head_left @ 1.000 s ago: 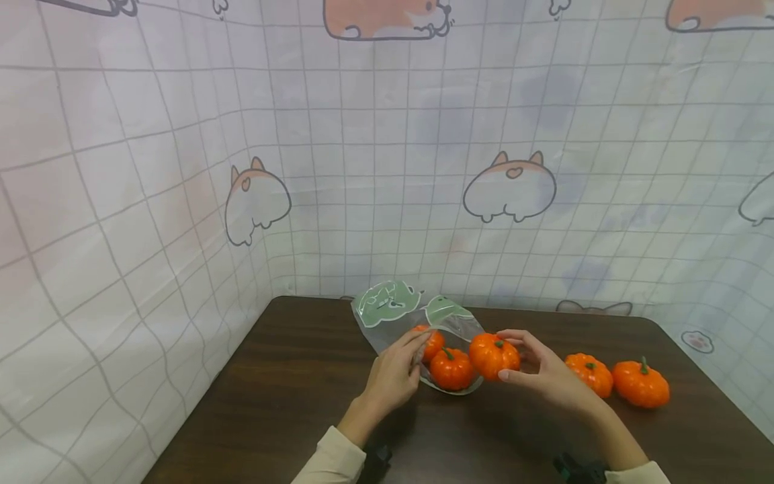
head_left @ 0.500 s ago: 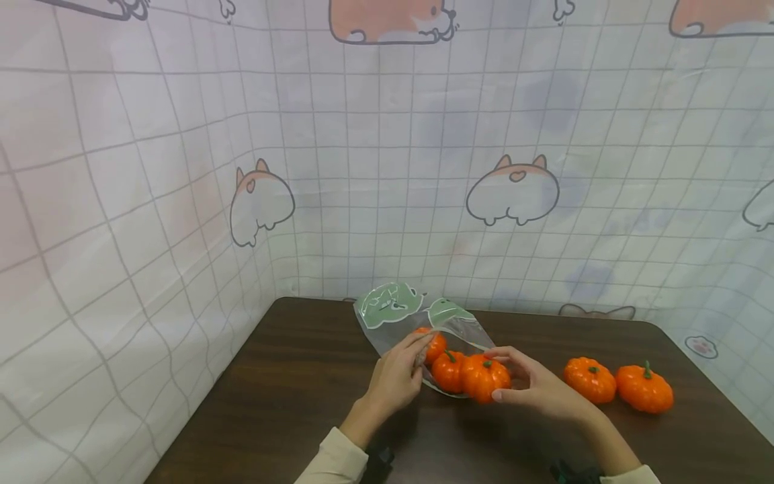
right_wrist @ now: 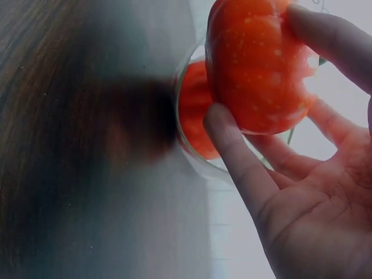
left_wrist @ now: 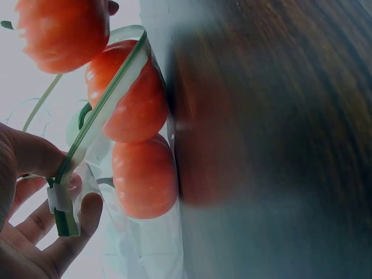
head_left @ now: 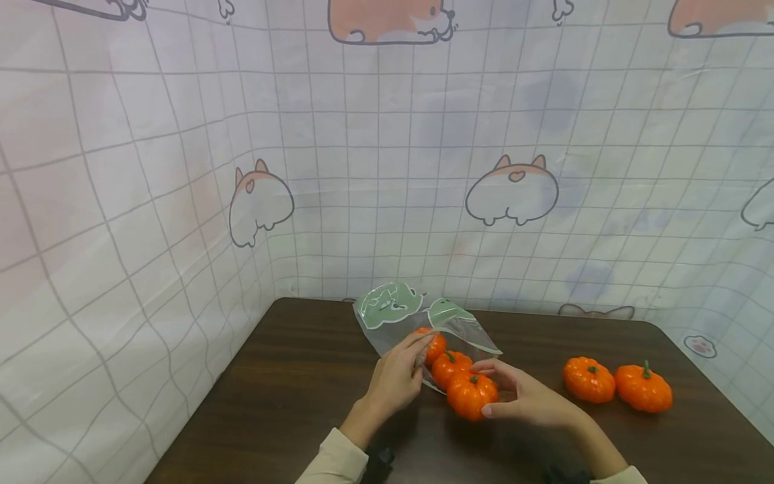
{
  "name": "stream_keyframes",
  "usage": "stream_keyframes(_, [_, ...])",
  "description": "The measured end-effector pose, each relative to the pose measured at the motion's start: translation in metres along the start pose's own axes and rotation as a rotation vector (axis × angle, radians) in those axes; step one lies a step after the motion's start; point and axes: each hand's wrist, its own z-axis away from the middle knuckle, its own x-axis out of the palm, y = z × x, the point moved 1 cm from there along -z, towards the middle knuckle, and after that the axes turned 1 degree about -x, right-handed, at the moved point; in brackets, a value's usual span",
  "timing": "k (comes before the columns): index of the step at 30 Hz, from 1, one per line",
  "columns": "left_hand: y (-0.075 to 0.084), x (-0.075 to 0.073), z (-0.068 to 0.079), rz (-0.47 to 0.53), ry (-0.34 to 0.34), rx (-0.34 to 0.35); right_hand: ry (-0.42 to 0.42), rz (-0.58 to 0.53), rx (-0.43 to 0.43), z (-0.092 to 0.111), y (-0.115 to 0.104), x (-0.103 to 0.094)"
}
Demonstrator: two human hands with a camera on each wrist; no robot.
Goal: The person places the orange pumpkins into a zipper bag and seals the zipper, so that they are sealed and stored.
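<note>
A clear zip bag with green printed shapes lies on the table, its mouth towards me. Two small orange pumpkins are inside it. My left hand pinches the left end of the mouth; its thumb lies by the green zip strip and a white slider in the left wrist view. A third pumpkin is in my right hand, gripped between thumb and fingers. It is in front of the mouth, overlapping the nearer bagged pumpkin in the head view.
Two more pumpkins sit side by side on the dark wooden table, to the right of my right hand. A white gridded curtain with dog drawings hangs behind the table and along its sides.
My right hand has brought its pumpkin left and nearer to me, from the right side of the bag's mouth to in front of it. My left hand stays at the bag's edge.
</note>
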Motion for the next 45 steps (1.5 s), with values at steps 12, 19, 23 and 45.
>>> stream_keyframes(12, [0.002, 0.002, 0.0, -0.028, -0.007, 0.0, 0.108, 0.101, 0.037, 0.0, 0.003, 0.002])
stream_keyframes(19, [0.003, 0.001, 0.001, -0.043, -0.019, -0.007, 0.199, 0.168, 0.056, -0.003, 0.0, 0.004])
stream_keyframes(23, [0.004, 0.001, 0.001, -0.044, -0.018, -0.001, 0.248, 0.228, 0.094, -0.007, 0.002, 0.007])
stream_keyframes(45, [0.004, 0.0, 0.002, -0.033, -0.011, -0.009, 0.412, 0.373, 0.207, -0.03, -0.001, 0.022])
